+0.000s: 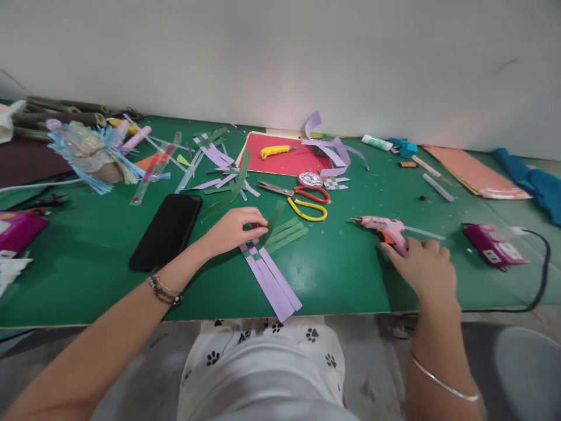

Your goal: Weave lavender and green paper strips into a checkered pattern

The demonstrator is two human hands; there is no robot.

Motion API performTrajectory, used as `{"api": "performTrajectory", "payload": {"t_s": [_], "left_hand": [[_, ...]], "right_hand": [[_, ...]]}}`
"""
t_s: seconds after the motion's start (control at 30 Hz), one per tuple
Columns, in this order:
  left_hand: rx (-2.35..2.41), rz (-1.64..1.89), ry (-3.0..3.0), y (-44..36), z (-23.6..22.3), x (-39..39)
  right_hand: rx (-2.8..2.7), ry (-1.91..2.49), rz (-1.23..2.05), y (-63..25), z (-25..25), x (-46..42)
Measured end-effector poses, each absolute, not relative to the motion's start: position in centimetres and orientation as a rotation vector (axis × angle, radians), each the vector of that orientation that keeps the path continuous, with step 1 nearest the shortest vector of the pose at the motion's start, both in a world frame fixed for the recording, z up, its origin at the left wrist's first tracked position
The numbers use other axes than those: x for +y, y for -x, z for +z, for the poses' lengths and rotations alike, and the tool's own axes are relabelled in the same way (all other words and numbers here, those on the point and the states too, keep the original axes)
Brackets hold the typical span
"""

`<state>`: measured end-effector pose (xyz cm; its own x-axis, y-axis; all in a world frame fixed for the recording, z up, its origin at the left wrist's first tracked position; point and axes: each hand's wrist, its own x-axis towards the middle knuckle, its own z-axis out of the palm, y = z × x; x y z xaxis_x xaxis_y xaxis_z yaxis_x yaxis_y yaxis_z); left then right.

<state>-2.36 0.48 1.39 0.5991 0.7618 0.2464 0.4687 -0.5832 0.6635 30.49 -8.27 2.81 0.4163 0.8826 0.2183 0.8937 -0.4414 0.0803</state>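
My left hand (239,229) pinches a green paper strip (274,217), whose free end rises to the right of my fingertips. Under those fingers lies a small weave of green strips (287,235) and lilac paper strips (274,283); the lilac ends fan toward the table's front edge. To the right, my right hand (427,269) is closed around the handle of a pink hot glue gun (385,227). The gun rests on or just above the table, nozzle pointing left, with a clear glue stick (424,233) sticking out behind. Part of its handle is hidden by my hand.
Scissors (302,197) lie just beyond the weave. A black phone (166,233) sits left of my wrist. Farther back are a yellow cutter (277,151) on red paper (258,164) and lilac curls (337,152). A purple power box (495,245) with a cable stands right.
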Motion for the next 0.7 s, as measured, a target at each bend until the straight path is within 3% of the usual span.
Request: {"api": "performTrajectory", "payload": {"t_s": [0.1,0.27,0.37,0.53,0.7], "left_hand": [[0.956,0.732,-2.269,2.2,1.0,0.4],[0.919,0.769,-2.253,2.2,0.6,0.3],[0.905,0.789,-2.24,2.2,0.4,0.3],[0.927,0.796,-2.232,2.5,0.3,0.3],[1.024,0.647,-2.335,3.9,0.5,-0.6]], "right_hand": [[-1.778,2.198,-0.321,-28.3,4.1,-7.4],[-2.0,1.464,0.533,-21.5,4.2,-3.5],[-2.033,1.327,0.79,-18.2,3.5,-1.0],[-2.127,1.245,0.875,-16.3,3.3,0.8],[-2.2,1.273,0.736,-16.6,3.6,-0.1]]}}
